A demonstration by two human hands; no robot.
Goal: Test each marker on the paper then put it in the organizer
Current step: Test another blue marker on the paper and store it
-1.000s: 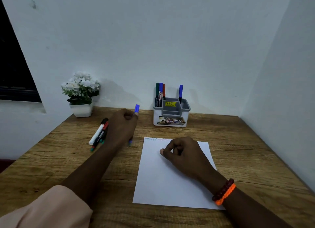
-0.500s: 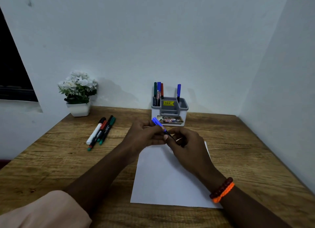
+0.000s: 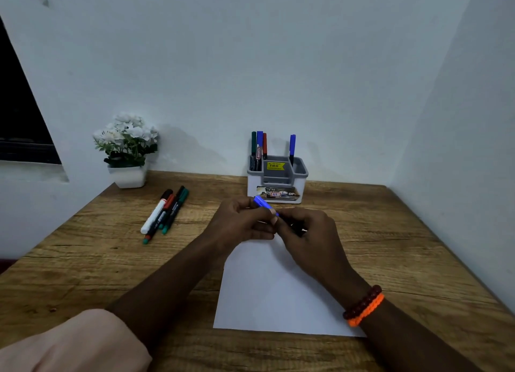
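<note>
Both hands meet above the far end of the white paper point(image 3: 276, 291), holding a blue marker point(image 3: 262, 202) between them. My left hand point(image 3: 242, 222) pinches its blue-capped end, which points up and left. My right hand point(image 3: 312, 235) grips the dark barrel, mostly hidden by the fingers. Just behind them stands the grey and white organizer point(image 3: 299, 168), with three markers point(image 3: 258, 149) upright in its left slot and one blue marker point(image 3: 292, 148) in the right slot. Several loose markers point(image 3: 164, 213) lie on the table to the left.
A white pot of white flowers point(image 3: 126, 149) stands at the back left of the wooden table point(image 3: 404, 246). Walls close in behind and on the right. A dark window opening is at far left.
My left hand picked the blue marker up from beside the loose markers and carried it right to the paper. My right hand rose from the sheet and took hold of its barrel.
</note>
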